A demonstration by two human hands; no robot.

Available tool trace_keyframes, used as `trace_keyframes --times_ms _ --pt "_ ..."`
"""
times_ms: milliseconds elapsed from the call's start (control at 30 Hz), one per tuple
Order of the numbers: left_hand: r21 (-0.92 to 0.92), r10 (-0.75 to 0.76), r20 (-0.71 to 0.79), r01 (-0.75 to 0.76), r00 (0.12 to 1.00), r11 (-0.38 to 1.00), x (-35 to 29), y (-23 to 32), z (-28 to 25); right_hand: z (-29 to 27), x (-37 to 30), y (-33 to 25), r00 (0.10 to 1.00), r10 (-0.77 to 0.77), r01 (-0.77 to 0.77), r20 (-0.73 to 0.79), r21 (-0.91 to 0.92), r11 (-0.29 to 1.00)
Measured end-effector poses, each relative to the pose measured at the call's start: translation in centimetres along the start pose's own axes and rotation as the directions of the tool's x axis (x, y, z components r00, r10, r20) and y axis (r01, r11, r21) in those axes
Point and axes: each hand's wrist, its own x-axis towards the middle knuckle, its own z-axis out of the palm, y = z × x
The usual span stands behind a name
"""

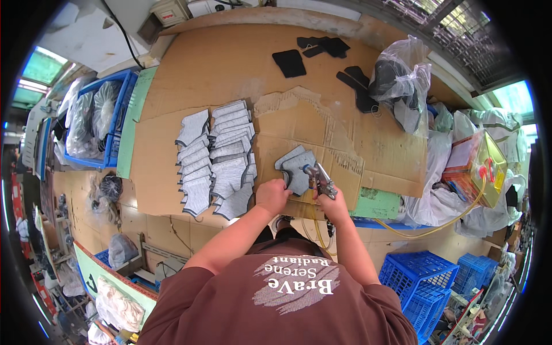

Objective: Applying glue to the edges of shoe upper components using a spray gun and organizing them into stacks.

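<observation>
My right hand [332, 203] is wrapped round a metal spray gun [321, 179], with a yellow hose trailing below it. The gun's nozzle points left over a small grey fabric piece [297, 181] with dark edging. On that piece's near left edge my left hand [273, 196] is closed, its fingertips partly hidden. A second grey piece [289, 156] lies partly under the first. To the left, similar cut pieces overlap in two rows, a left row [195, 167] and a right row [232, 156], on the cardboard [158, 138].
Black cut pieces [288, 63] lie at the far side, near a clear plastic bag [401, 80] of dark material. A blue crate [102, 118] stands left. On the right, a yellow hose [443, 231] runs to a yellow-red can [480, 167]; blue crates [418, 282] stand below.
</observation>
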Motion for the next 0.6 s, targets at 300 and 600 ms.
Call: trace_keyframes --times_ms 300,600 --pt "-0.079 -0.004 0.023 0.006 1.000 0.997 0.2 -0.3 -0.8 -1.6 0.9 2.0 0.994 -0.093 0.093 -0.066 0.002 0.996" --pt "-0.582 -0.151 -0.063 0.086 0.987 0.808 -4.2 -6.6 -9.2 -1.3 -0.7 1.0 0.998 -0.040 0.038 0.046 0.026 0.999"
